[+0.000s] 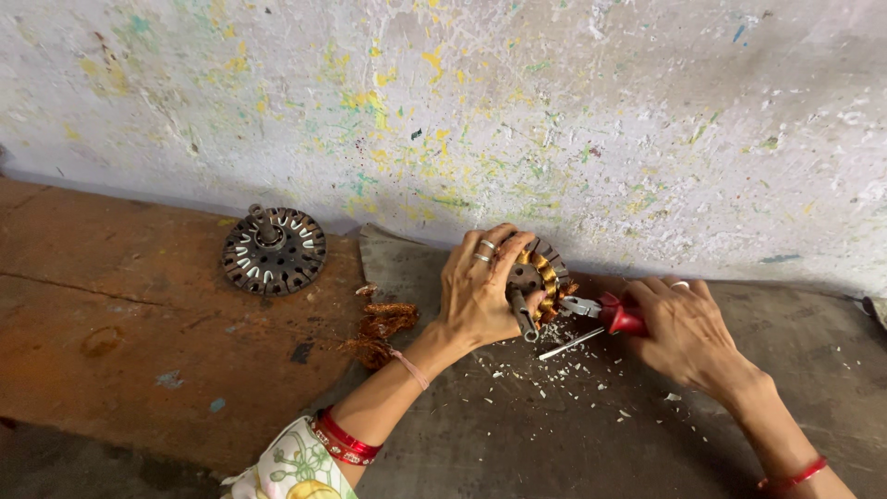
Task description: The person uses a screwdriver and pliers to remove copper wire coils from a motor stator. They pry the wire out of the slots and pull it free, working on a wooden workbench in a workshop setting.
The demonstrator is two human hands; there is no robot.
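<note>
- The left hand (478, 291) is gripping a round motor stator (539, 274) wound with copper wire, fingers curled over its top edge and thumb pressing its face, so that it is standing on edge on the counter (591, 434), just right of centre.
- The stator's metal shaft (523, 316) is pointing down toward 6 o'clock, below the thumb.
- The right hand (686, 330) is closing around the red handles of a pair of pliers (605, 311), which are entering from 3 o'clock; the nose is touching the copper windings on the stator's right side.
- A thin metal rod (571, 344) is lying on the counter just under the pliers.
- Pale chips and flakes (545, 374) are lying scattered on the grey surface below both hands.
- A tangle of stripped copper wire (382, 330) is resting at 9 o'clock from the left hand, near the wrist.
- A second stator, bare of wire (273, 249), is lying flat well apart at 10 o'clock, on the rusty brown part of the counter, close to the paint-speckled wall (517, 120).
</note>
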